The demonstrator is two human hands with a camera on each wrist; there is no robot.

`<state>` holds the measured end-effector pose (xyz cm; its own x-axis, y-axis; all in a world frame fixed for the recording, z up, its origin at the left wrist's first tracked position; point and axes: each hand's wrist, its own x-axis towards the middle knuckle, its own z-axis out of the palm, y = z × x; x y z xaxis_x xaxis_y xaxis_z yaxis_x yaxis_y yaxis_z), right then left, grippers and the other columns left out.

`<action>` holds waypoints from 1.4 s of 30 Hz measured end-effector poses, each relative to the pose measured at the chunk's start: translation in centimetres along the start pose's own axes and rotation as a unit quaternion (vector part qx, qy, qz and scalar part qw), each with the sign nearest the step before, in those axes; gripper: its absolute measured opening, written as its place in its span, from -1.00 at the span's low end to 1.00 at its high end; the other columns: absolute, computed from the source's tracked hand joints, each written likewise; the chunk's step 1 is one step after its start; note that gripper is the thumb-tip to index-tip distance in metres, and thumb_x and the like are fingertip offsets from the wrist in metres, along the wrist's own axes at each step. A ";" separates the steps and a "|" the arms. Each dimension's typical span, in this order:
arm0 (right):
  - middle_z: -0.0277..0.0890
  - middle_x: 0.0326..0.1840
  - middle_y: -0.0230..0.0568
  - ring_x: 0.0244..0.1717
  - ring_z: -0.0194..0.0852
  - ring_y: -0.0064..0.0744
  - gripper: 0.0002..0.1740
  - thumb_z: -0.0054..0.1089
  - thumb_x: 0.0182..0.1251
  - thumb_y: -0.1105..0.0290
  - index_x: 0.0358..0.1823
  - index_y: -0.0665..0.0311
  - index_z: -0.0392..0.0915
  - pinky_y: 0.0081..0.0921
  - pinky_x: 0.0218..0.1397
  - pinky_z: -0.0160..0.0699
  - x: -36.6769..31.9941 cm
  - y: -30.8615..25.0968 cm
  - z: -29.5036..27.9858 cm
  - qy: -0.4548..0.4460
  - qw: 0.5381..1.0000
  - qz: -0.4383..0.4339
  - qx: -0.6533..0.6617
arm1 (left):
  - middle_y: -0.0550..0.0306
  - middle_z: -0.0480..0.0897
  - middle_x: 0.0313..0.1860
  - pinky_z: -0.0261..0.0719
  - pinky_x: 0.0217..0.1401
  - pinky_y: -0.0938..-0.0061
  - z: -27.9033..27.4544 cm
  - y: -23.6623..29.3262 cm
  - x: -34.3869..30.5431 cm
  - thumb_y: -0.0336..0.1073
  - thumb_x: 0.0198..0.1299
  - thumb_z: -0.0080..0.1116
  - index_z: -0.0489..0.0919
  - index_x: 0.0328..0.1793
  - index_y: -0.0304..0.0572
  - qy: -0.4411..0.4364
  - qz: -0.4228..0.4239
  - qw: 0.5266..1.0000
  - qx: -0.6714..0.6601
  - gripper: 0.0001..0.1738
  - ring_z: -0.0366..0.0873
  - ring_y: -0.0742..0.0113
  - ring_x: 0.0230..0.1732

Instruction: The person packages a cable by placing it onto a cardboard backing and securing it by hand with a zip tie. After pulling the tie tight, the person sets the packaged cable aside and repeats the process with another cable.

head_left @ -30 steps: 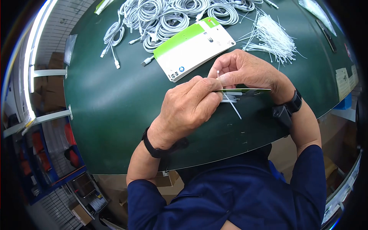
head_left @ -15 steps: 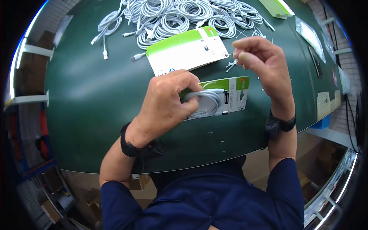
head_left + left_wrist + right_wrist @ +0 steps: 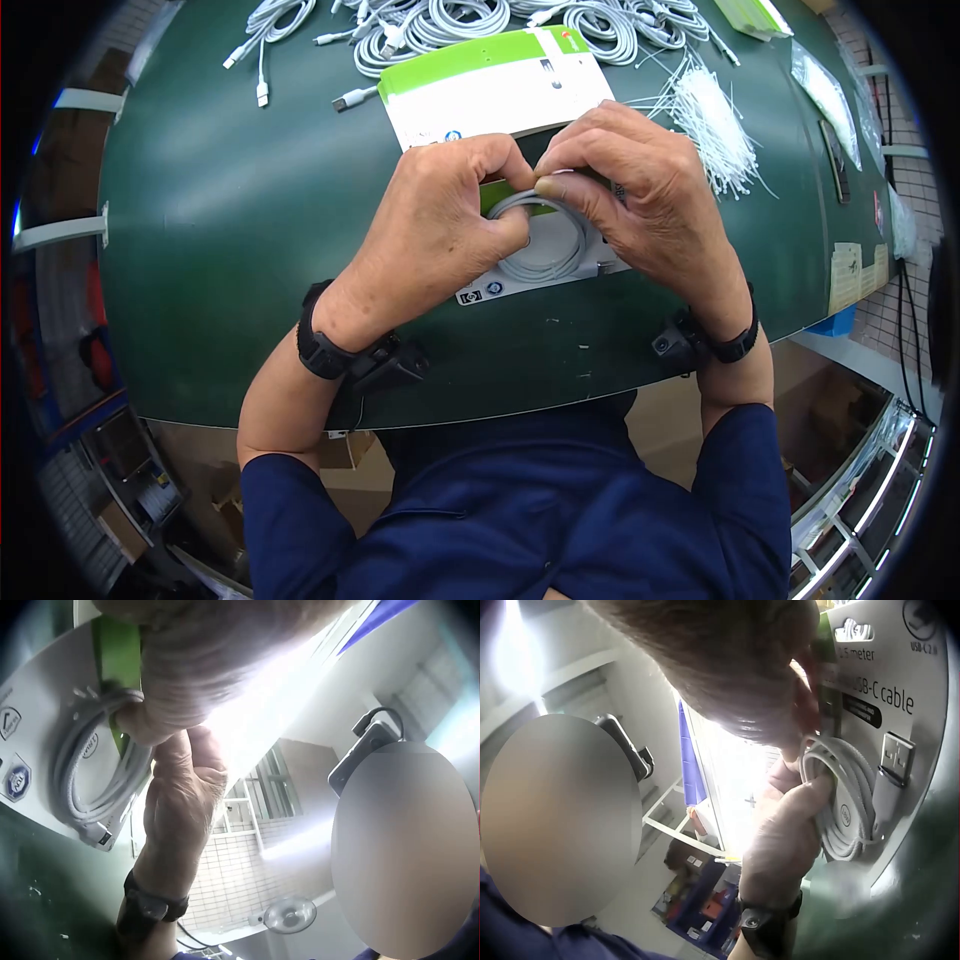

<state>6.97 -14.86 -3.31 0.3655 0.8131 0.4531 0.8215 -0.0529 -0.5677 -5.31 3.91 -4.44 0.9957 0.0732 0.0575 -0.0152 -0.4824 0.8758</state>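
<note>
Evidently the coiled cable (image 3: 542, 272) is pinched onto its card (image 3: 480, 290) by left hand (image 3: 440, 225) and right hand (image 3: 640, 200), touching. Unwinding is thereby prevented.

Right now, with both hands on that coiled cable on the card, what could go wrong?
The left hand and right hand pinch the top of the coiled cable against the card; a slip could let its loops spring apart. Hard pinching might also crease the card's green edge.

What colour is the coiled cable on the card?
White; the coiled cable shows best in the head view.
</note>
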 end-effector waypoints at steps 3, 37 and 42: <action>0.66 -0.29 -0.24 -0.20 0.66 -0.14 -0.83 0.52 0.26 0.37 -0.29 0.25 0.67 -0.24 -0.12 0.64 0.0 0.2 0.8 0.017 1.000 -0.008 -0.015 | 0.17 0.75 -0.27 0.66 0.02 0.52 0.2 -0.5 0.0 -0.54 0.08 0.32 0.71 -0.12 -0.30 -0.009 -0.001 1.000 -0.016 -0.79 0.64 0.52 -0.22; 0.65 -0.34 -0.28 -0.34 0.77 -0.23 -0.85 0.45 0.38 0.48 -0.19 0.19 0.59 -0.31 -0.35 0.70 -0.1 1.3 2.9 0.096 0.986 -0.042 -0.132 | 0.21 0.75 -0.17 0.71 0.21 0.46 0.9 -1.1 0.2 -0.54 0.17 0.28 0.66 -0.14 -0.33 -0.076 -0.069 0.989 -0.103 -0.87 0.68 0.52 -0.03; 0.63 -0.36 -0.22 -0.34 0.74 -0.21 -0.85 0.47 0.35 0.49 -0.16 0.25 0.63 -0.35 -0.34 0.67 -0.3 1.0 2.8 0.086 0.996 0.018 -0.028 | 0.22 0.74 -0.20 0.71 0.20 0.47 0.7 -1.2 0.2 -0.55 0.16 0.27 0.65 -0.13 -0.33 -0.076 -0.076 0.988 -0.109 -0.85 0.69 0.53 -0.03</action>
<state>6.45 -13.55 -5.93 0.4617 0.6983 0.5470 0.8275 -0.1170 -0.5491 -5.04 3.87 -5.83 0.9899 -0.0095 -0.1416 0.1336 -0.2750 0.9521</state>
